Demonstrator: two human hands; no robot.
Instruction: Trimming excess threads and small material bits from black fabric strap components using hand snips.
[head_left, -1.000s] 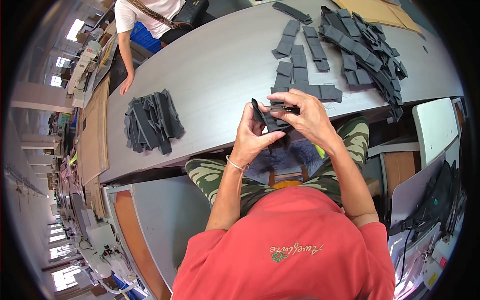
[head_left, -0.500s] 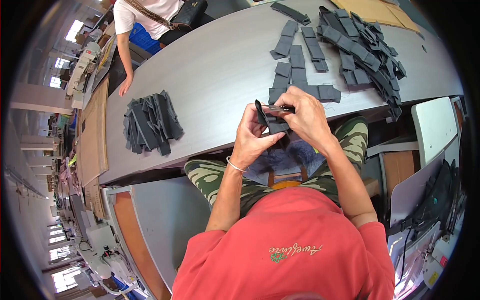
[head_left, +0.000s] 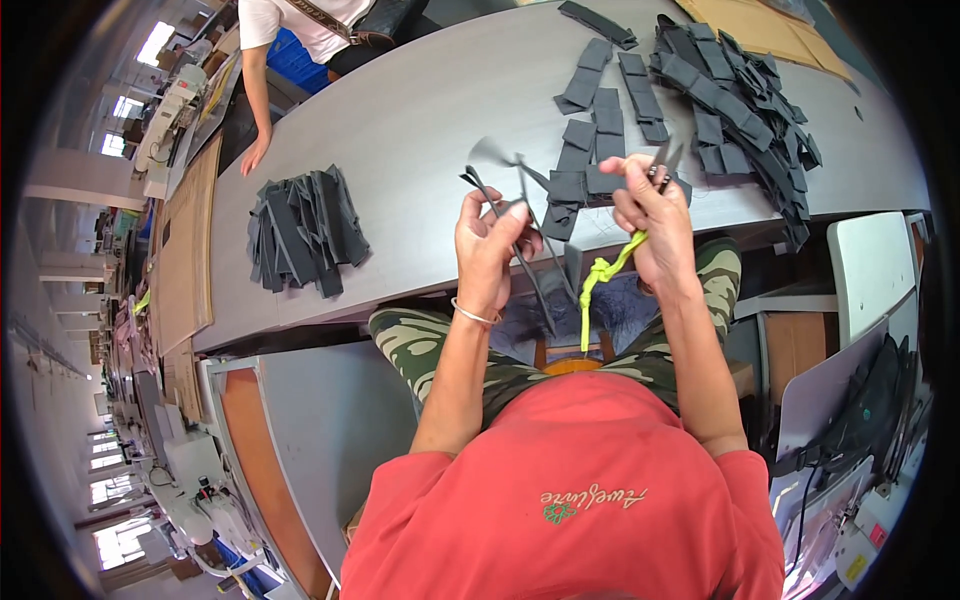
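Note:
My left hand (head_left: 487, 250) pinches dark grey folded fabric strips (head_left: 537, 288) that hang over the table's near edge. Their upper ends are spread apart and one is smeared by motion. To the right, my right hand (head_left: 657, 225) is closed around small thread snips (head_left: 666, 165), whose blades point away from me. A knotted yellow-green cord (head_left: 599, 273) hangs from that hand. Just beyond my hands, chains of dark grey folded fabric pieces (head_left: 577, 150) lie on the grey table (head_left: 430, 130); my right hand partly covers the nearest ones.
A heap of dark fabric chains (head_left: 735, 100) lies at the far right, by a cardboard sheet (head_left: 775, 40). Separate dark strips (head_left: 305, 230) are bundled on the table's left. At the far left, another person's hand (head_left: 256, 152) rests at the table edge. A white panel (head_left: 868, 265) stands at right.
My right hand has drawn away to the right with the snips, which now point away from me. The cord has come into view. The strips in my left hand have swung apart.

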